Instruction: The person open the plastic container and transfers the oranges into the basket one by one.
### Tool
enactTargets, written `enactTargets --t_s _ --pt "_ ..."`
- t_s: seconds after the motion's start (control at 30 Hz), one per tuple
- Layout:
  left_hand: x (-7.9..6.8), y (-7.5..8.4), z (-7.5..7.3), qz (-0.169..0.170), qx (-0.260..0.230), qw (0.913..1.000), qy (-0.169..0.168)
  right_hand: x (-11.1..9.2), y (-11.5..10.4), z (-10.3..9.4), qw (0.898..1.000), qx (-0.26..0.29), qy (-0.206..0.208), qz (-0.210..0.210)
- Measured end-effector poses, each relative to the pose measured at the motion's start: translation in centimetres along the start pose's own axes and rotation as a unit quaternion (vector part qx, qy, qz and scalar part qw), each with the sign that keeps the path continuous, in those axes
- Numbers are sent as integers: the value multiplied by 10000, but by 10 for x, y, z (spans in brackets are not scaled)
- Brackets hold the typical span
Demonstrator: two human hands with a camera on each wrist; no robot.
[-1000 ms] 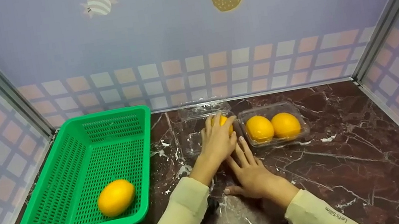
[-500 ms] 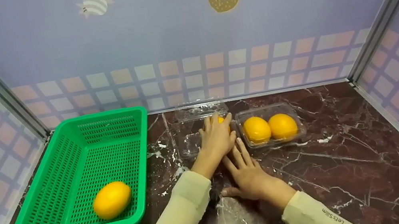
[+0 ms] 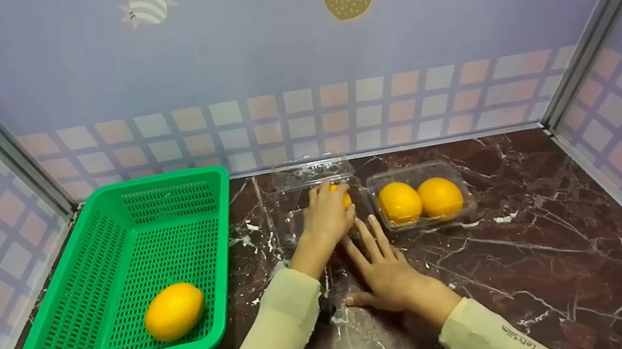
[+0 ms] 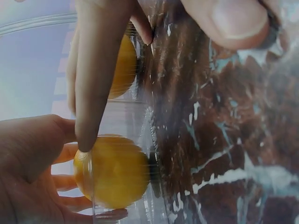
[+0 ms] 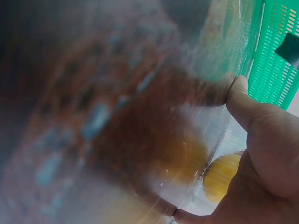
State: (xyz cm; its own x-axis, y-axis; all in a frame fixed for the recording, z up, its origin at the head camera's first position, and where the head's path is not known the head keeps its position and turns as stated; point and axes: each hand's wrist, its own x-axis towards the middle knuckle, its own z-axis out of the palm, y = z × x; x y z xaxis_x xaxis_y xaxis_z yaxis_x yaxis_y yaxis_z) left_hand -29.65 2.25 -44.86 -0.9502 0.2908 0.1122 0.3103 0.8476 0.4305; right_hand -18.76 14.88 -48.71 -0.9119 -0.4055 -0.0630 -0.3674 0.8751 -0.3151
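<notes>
My left hand (image 3: 325,216) reaches into a clear plastic clamshell box (image 3: 293,218) with its lid tipped up at the back. Its fingers curl over an orange (image 3: 343,194), partly hidden beneath them. In the left wrist view the same orange (image 4: 117,175) shows through the clear wall, with fingers behind it. My right hand (image 3: 388,275) rests on the table with straight, spread fingers, their tips near the box's front right corner. To the right, a second clear box (image 3: 465,190) holds two oranges (image 3: 400,202), side by side.
A green perforated basket (image 3: 223,252) stands at the left, with one orange (image 3: 175,311) in its front right corner. The dark marbled table (image 3: 549,236) is bounded by a back wall (image 3: 279,60) and side panels.
My left hand has shifted slightly left and towards me, and the orange under its fingers has moved a little left. The right hand stays in place on the table.
</notes>
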Motion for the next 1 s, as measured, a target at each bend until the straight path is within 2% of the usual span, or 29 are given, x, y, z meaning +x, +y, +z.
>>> enactTargets --t_s 0.3,0.53,0.77,1.0 --pt "-7 -7 -5 170 3 9998 78 -1 0 -1 9999 -107 -63 -9" --pt "-11 -13 -8 148 71 9999 32 -2 0 -3 10000 -81 -44 -29" --pt "-13 -25 -6 -172 -417 9990 -75 -3 0 -1 10000 79 18 -31" --pt "-13 -28 -6 -123 -498 9987 -3 -2 1 0 10000 7 48 -55"
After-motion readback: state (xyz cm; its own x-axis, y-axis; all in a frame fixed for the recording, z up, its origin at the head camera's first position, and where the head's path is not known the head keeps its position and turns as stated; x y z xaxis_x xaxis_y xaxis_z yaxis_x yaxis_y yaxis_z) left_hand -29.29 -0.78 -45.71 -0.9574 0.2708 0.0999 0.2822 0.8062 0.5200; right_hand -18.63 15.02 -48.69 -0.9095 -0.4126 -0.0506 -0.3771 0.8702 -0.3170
